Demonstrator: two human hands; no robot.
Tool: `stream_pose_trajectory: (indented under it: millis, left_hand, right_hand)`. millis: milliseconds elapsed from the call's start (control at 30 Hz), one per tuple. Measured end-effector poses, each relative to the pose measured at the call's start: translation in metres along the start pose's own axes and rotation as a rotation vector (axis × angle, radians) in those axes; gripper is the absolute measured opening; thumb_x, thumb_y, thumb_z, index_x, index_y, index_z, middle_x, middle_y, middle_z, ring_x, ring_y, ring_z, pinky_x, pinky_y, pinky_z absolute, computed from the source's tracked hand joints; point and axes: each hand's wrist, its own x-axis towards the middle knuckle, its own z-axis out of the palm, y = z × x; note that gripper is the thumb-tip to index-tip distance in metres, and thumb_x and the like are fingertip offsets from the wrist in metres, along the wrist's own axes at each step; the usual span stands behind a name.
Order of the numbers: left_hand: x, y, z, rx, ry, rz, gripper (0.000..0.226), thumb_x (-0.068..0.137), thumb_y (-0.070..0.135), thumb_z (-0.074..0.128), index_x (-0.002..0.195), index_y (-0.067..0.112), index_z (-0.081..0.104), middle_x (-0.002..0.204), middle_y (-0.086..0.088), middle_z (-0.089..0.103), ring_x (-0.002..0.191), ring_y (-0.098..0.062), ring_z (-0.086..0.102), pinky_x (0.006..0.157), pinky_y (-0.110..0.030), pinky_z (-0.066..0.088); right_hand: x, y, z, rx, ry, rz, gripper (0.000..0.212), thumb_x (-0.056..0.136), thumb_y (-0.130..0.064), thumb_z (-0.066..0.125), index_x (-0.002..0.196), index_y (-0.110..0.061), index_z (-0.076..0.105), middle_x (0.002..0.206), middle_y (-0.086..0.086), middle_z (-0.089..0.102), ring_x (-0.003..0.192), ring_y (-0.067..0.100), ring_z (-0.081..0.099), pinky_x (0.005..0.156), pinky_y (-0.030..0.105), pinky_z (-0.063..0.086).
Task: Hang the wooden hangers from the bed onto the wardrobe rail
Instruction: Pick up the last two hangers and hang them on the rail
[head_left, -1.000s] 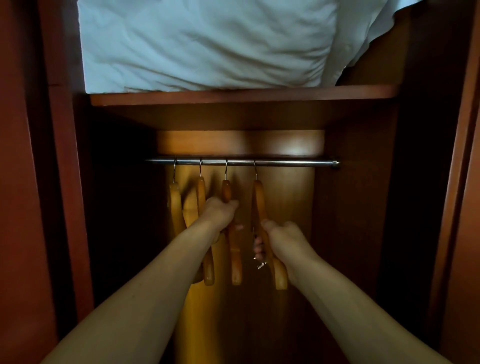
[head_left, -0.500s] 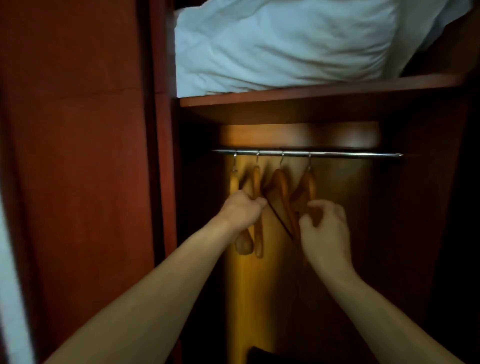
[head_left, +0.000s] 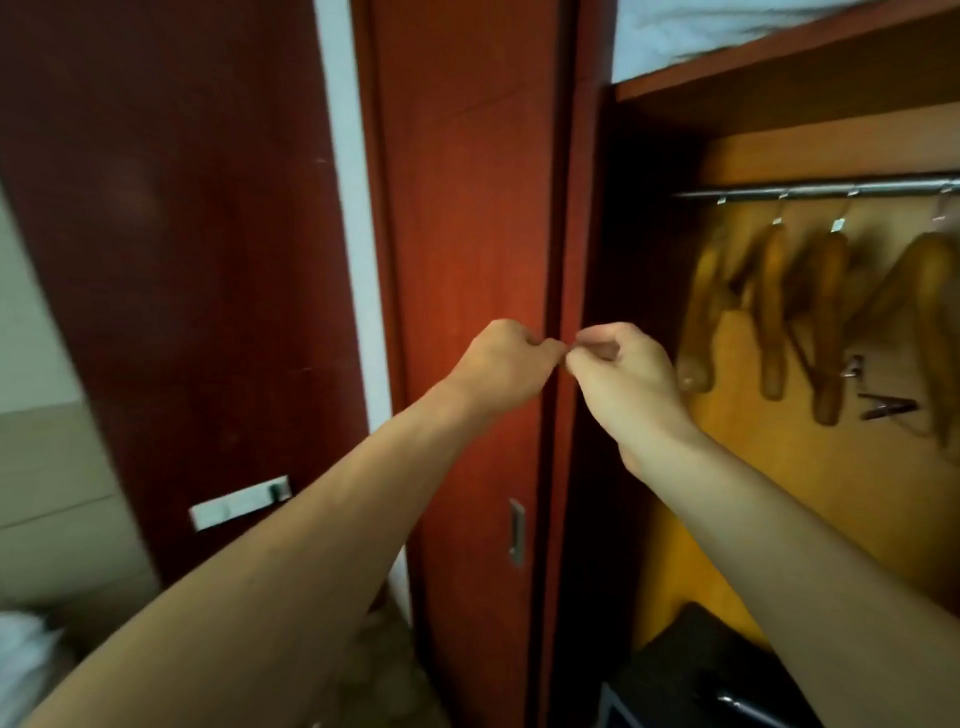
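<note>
Big red-brown wardrobe door (head_left: 467, 260) fills the middle of the view, closed, with a small metal pull (head_left: 516, 532) low on it. To its left, a darker panel (head_left: 171, 260) carrying a pale, blurred plate (head_left: 239, 502); what that plate is, hard to say. On the right the open wardrobe bay (head_left: 779, 467), its top shelf (head_left: 779, 62) cut off by the frame edge, white bedding (head_left: 701, 31) only partly showing above it.

Inside the bay runs the metal rail (head_left: 821, 189), its right end out of frame. Four wooden hangers (head_left: 831, 322) hang from it by their hooks, all smeared by motion blur; the rightmost is clipped by the frame edge. Small metal clips (head_left: 883, 405) dangle near the lower ends, but which hanger they belong to I can't make out.

Both bare forearms reach up from the bottom. The left hand (head_left: 501, 364) and the right hand (head_left: 623, 374) meet in front of the door's right edge, clear of the hangers. Fingers curled in on both, thumb and forefinger tips brought together, the two pinches touching each other. Whether anything sits between those fingertips, cannot tell; nothing shows there.

Bottom right, a dark object (head_left: 701, 675), shape unclear. Bottom left corner, a sliver of white fabric (head_left: 21, 660), cropped.
</note>
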Motion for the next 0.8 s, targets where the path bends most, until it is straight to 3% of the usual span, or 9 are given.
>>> stream_pose_trajectory:
  millis: [167, 267, 367, 467, 567, 633, 700, 767, 800]
  left_hand:
    - [-0.059, -0.060, -0.093, 0.073, 0.199, -0.110, 0.054, 0.073, 0.043, 0.062, 0.086, -0.008, 0.073, 0.074, -0.014, 0.071, 0.070, -0.026, 0.068, 0.082, -0.059, 0.066]
    - [-0.105, -0.106, -0.155, 0.093, 0.316, -0.204, 0.068, 0.061, 0.051, 0.061, 0.086, -0.011, 0.071, 0.067, -0.012, 0.062, 0.063, -0.024, 0.059, 0.069, -0.045, 0.060]
    - [-0.161, -0.147, -0.223, 0.187, 0.405, -0.320, 0.054, 0.075, 0.044, 0.066, 0.087, -0.008, 0.074, 0.069, -0.008, 0.064, 0.063, -0.020, 0.059, 0.065, -0.041, 0.058]
    - [-0.227, -0.182, -0.294, 0.199, 0.524, -0.419, 0.056, 0.075, 0.044, 0.062, 0.092, -0.007, 0.075, 0.076, -0.013, 0.073, 0.071, -0.027, 0.070, 0.080, -0.053, 0.066]
    - [-0.300, -0.215, -0.358, 0.238, 0.631, -0.502, 0.056, 0.073, 0.043, 0.059, 0.087, -0.010, 0.072, 0.075, -0.014, 0.071, 0.072, -0.027, 0.069, 0.076, -0.046, 0.063]
    - [-0.351, -0.235, -0.396, 0.239, 0.683, -0.566, 0.050, 0.071, 0.041, 0.059, 0.081, -0.007, 0.068, 0.072, -0.006, 0.061, 0.068, -0.020, 0.059, 0.069, -0.039, 0.053]
    - [-0.404, -0.255, -0.432, 0.225, 0.723, -0.638, 0.035, 0.070, 0.039, 0.059, 0.076, 0.006, 0.070, 0.073, -0.004, 0.057, 0.070, -0.018, 0.055, 0.068, -0.038, 0.049]
    - [-0.456, -0.273, -0.464, 0.212, 0.769, -0.694, 0.021, 0.071, 0.037, 0.059, 0.075, 0.018, 0.065, 0.074, -0.003, 0.054, 0.074, -0.016, 0.053, 0.068, -0.040, 0.049]
    - [-0.482, -0.282, -0.478, 0.204, 0.796, -0.715, 0.018, 0.070, 0.038, 0.059, 0.075, 0.020, 0.063, 0.075, -0.002, 0.053, 0.076, -0.016, 0.054, 0.069, -0.043, 0.053]
  right_hand:
    - [-0.049, -0.022, 0.093, 0.104, -0.253, 0.052, 0.031, 0.092, -0.017, 0.069, 0.122, -0.017, 0.070, 0.107, -0.002, 0.073, 0.092, 0.005, 0.065, 0.071, 0.017, 0.045]
    - [-0.093, -0.035, 0.156, 0.117, -0.410, 0.078, 0.032, 0.089, -0.014, 0.070, 0.121, -0.014, 0.071, 0.105, 0.002, 0.074, 0.097, 0.016, 0.068, 0.075, 0.022, 0.049]
    - [-0.145, -0.051, 0.221, 0.126, -0.569, 0.106, 0.032, 0.084, -0.019, 0.073, 0.117, -0.018, 0.072, 0.106, 0.001, 0.074, 0.106, 0.021, 0.070, 0.092, 0.033, 0.055]
    - [-0.204, -0.074, 0.282, 0.128, -0.736, 0.089, 0.034, 0.087, -0.022, 0.071, 0.121, -0.018, 0.071, 0.108, 0.002, 0.073, 0.105, 0.020, 0.068, 0.094, 0.035, 0.054]
    - [-0.270, -0.096, 0.342, 0.136, -0.855, 0.077, 0.035, 0.087, -0.026, 0.070, 0.121, -0.019, 0.071, 0.111, 0.002, 0.073, 0.108, 0.020, 0.068, 0.098, 0.038, 0.054]
    - [-0.317, -0.110, 0.379, 0.138, -0.928, 0.077, 0.029, 0.089, -0.022, 0.068, 0.117, -0.017, 0.072, 0.108, 0.000, 0.073, 0.103, 0.017, 0.067, 0.088, 0.031, 0.054]
    - [-0.365, -0.125, 0.412, 0.139, -0.985, 0.071, 0.025, 0.085, -0.016, 0.066, 0.107, -0.007, 0.075, 0.091, -0.001, 0.069, 0.086, 0.016, 0.062, 0.071, 0.027, 0.045]
    - [-0.413, -0.139, 0.441, 0.132, -1.044, 0.071, 0.026, 0.079, -0.012, 0.065, 0.097, 0.005, 0.070, 0.080, 0.005, 0.059, 0.076, 0.020, 0.052, 0.071, 0.031, 0.041]
    - [-0.437, -0.145, 0.454, 0.125, -1.074, 0.082, 0.024, 0.075, -0.014, 0.066, 0.091, 0.004, 0.070, 0.079, 0.006, 0.060, 0.076, 0.021, 0.053, 0.073, 0.035, 0.046]
